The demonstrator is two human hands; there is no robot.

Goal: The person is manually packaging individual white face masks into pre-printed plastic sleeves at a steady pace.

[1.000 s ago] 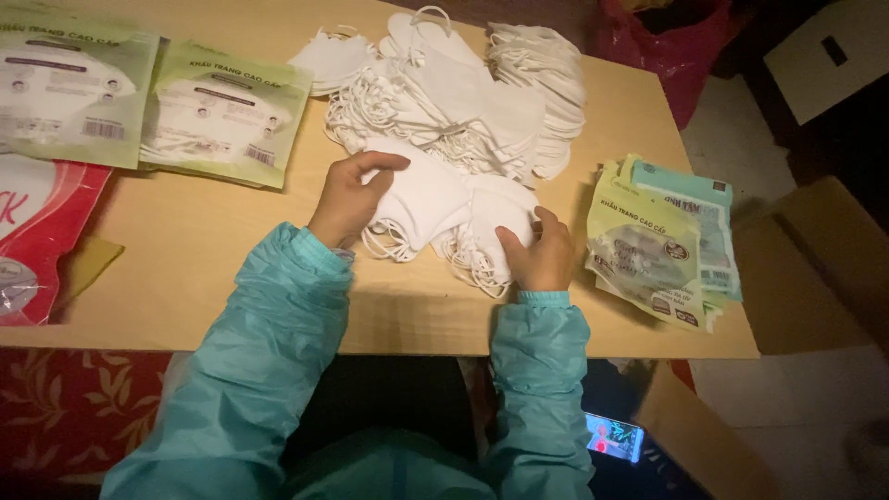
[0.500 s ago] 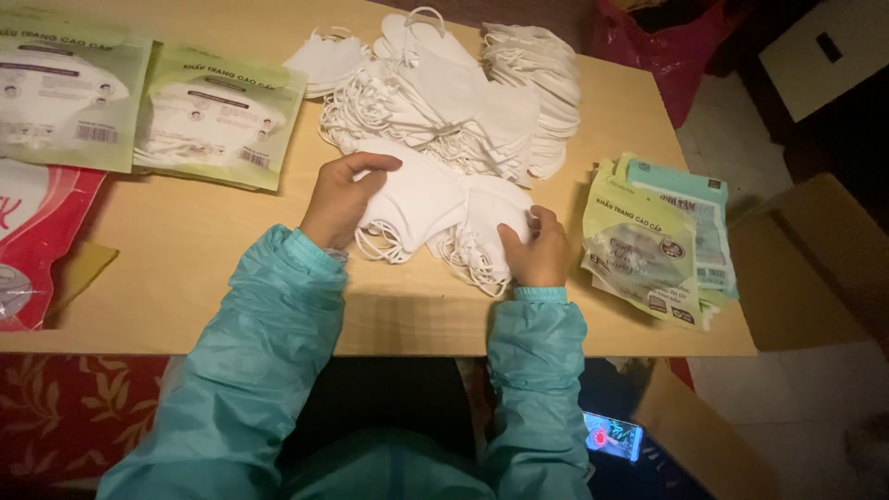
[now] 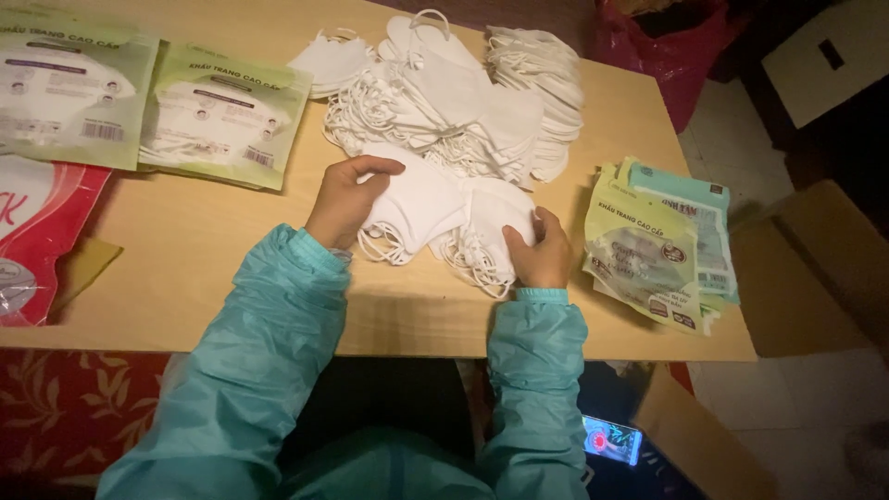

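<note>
A small stack of white folded face masks [image 3: 435, 208] lies near the front of the wooden table [image 3: 204, 278], ear loops hanging out at its near side. My left hand [image 3: 347, 199] grips the stack's left end, thumb over the top. My right hand [image 3: 540, 252] holds its right end. Both arms wear teal sleeves. Just behind the stack spreads a larger loose pile of white masks [image 3: 454, 97], reaching to the table's far edge.
Two green mask packets [image 3: 227, 125] lie flat at the far left, a red and white bag [image 3: 37, 236] at the left edge. A pile of green packets [image 3: 662, 245] sits at the right. A cardboard box [image 3: 815, 268] stands on the floor right of the table.
Both hands stay on the small stack; the left hand's fingers have shifted slightly over its top. The view has drifted a little.
</note>
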